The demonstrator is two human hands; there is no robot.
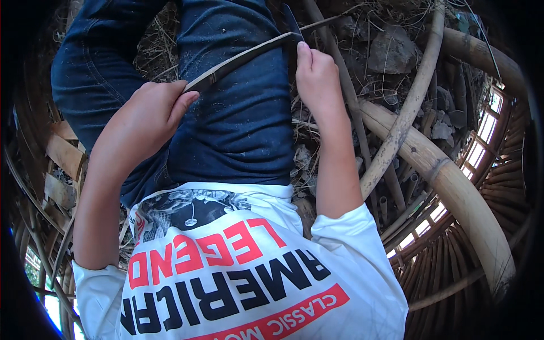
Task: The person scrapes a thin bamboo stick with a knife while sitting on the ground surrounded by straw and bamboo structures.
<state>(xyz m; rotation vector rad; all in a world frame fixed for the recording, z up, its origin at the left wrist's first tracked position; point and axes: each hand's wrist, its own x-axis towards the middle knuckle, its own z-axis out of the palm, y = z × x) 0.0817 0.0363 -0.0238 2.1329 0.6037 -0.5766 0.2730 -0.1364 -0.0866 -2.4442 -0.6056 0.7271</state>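
My left hand [148, 113] is closed around the near end of a long, thin bamboo strip [241, 58]. The strip slants up to the right across my jeans, its far end reaching past my right leg. In my right hand [319, 71] is a knife [292, 21], its dark narrow blade pointing up and away from me. The blade crosses the strip just beyond my right fingers and appears to touch it. My fist hides the knife's handle.
Thick bamboo poles [436, 164] lie at the right, one thinner pole [405, 122] crossing over them. Stones [392, 51] and dry straw cover the ground beyond. Split bamboo pieces [65, 153] lie at the left. A slatted bamboo structure [436, 266] curves along the right.
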